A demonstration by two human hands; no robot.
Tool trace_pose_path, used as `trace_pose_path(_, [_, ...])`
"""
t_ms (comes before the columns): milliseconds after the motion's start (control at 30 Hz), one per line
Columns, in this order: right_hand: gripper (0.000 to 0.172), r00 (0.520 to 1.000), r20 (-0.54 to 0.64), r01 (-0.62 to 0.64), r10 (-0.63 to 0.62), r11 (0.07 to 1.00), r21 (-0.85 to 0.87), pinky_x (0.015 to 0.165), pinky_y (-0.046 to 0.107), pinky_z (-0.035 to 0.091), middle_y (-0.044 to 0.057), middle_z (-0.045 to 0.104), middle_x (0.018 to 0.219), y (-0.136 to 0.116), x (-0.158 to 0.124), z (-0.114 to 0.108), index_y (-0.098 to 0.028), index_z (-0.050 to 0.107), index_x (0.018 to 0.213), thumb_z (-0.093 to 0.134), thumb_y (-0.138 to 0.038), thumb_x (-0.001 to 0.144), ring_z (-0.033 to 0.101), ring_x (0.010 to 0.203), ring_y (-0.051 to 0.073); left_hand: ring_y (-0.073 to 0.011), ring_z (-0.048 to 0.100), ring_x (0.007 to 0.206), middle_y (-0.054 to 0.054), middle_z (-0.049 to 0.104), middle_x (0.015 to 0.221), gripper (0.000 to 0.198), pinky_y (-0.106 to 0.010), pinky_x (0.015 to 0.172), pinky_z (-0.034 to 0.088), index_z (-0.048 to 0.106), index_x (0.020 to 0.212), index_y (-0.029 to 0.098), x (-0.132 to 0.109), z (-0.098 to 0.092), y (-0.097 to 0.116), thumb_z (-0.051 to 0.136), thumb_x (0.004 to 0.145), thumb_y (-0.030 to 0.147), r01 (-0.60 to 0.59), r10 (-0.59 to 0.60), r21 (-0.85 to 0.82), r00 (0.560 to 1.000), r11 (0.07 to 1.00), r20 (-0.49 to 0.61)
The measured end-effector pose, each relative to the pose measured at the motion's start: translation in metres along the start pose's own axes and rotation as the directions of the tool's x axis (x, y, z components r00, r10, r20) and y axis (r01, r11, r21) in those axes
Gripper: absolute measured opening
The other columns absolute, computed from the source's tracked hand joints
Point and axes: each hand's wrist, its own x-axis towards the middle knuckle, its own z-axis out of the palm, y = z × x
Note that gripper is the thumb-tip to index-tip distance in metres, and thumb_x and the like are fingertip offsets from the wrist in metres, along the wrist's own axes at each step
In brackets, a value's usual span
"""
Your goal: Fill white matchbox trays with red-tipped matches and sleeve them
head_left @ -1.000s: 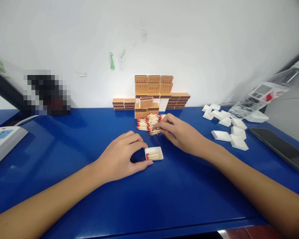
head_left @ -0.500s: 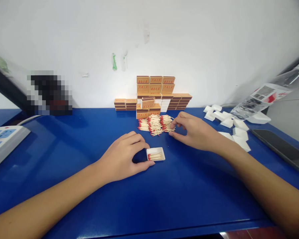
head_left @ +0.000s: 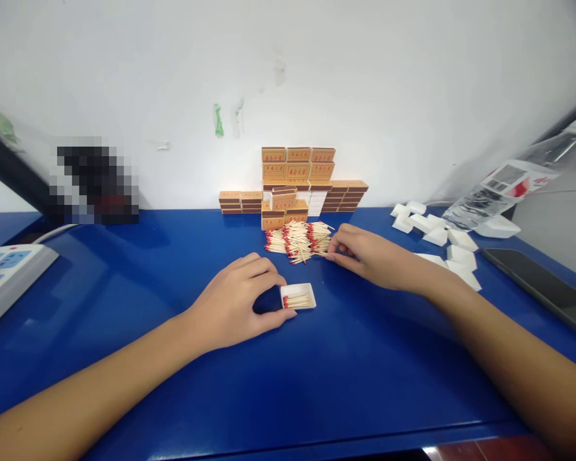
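Observation:
A small white matchbox tray (head_left: 298,297) with a few matches in it lies on the blue table (head_left: 173,269). My left hand (head_left: 235,304) curls around the tray's left end, thumb and fingers touching it. Behind it lies a loose pile of red-tipped matches (head_left: 298,239). My right hand (head_left: 372,256) rests at the right edge of that pile, fingertips pinched together on matches there.
Stacked orange matchboxes (head_left: 295,182) stand against the white wall. Several empty white trays (head_left: 436,240) lie at the right, beside a plastic bottle (head_left: 504,186) and a dark phone (head_left: 542,288). A power strip (head_left: 4,272) sits at the left edge.
My right hand moved from the middle of the match pile to its right edge and pinched there. My left hand and the tray stayed put.

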Motion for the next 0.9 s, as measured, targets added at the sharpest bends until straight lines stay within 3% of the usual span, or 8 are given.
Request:
trace_pose_path(133, [0.036, 0.999, -0.039, -0.002, 0.004, 0.998, 0.059, 0.078, 0.038, 0.046, 0.008, 0.061, 0.095, -0.008, -0.006, -0.012, -0.023, 0.062, 0.093, 0.049, -0.053, 0.106, 0.058, 0.084, 0.023, -0.0232, 0.065, 0.093, -0.008, 0.073, 0.102, 0.027, -0.042, 0.088, 0.056, 0.075, 0.109, 0.017, 0.0, 0.0, 0.0, 0.078, 0.093, 0.039, 0.01, -0.009, -0.008, 1.0, 1.0, 0.004])
trace_pose_path(233, [0.035, 0.999, -0.029, 0.043, -0.039, 0.987, 0.155, 0.074, 0.035, 0.045, 0.005, 0.061, 0.09, -0.029, -0.01, -0.016, -0.023, 0.061, 0.091, 0.05, -0.053, 0.107, 0.055, 0.081, 0.021, -0.023, 0.065, 0.092, -0.007, 0.074, 0.102, 0.027, -0.042, 0.088, 0.056, 0.075, 0.109, 0.017, 0.0, -0.001, 0.0, 0.079, 0.093, 0.039, 0.027, -0.027, -0.017, 1.0, 0.999, 0.01])
trace_pose_path(433, [0.023, 0.996, 0.029, 0.064, -0.081, 0.917, 0.394, 0.067, 0.031, 0.044, 0.002, 0.063, 0.088, -0.076, -0.012, 0.006, -0.023, 0.062, 0.094, 0.054, -0.04, 0.109, 0.054, 0.075, 0.017, -0.0235, 0.066, 0.091, -0.007, 0.073, 0.101, 0.026, -0.042, 0.086, 0.057, 0.074, 0.109, 0.019, 0.001, 0.0, 0.0, 0.079, 0.092, 0.038, 0.051, -0.051, -0.022, 0.999, 0.998, 0.01])
trace_pose_path(600, [0.017, 0.994, 0.047, 0.081, -0.101, 0.948, 0.309, 0.074, 0.032, 0.047, 0.004, 0.066, 0.098, -0.079, -0.012, 0.02, -0.022, 0.064, 0.098, 0.057, -0.034, 0.108, 0.059, 0.084, 0.017, -0.0233, 0.066, 0.09, -0.007, 0.073, 0.1, 0.025, -0.042, 0.085, 0.056, 0.074, 0.108, 0.018, 0.001, 0.0, 0.0, 0.078, 0.093, 0.038, 0.05, -0.05, -0.02, 0.999, 0.999, 0.004])
trace_pose_path(900, [0.012, 0.992, 0.018, 0.123, -0.128, 0.979, 0.16, 0.07, 0.03, 0.046, 0.004, 0.065, 0.098, -0.072, -0.014, 0.018, -0.022, 0.069, 0.096, 0.062, -0.027, 0.104, 0.06, 0.08, 0.016, -0.0235, 0.066, 0.092, -0.008, 0.073, 0.101, 0.028, -0.043, 0.087, 0.056, 0.074, 0.108, 0.016, 0.001, 0.0, 0.0, 0.079, 0.093, 0.038, 0.04, -0.04, -0.01, 0.999, 0.999, 0.007])
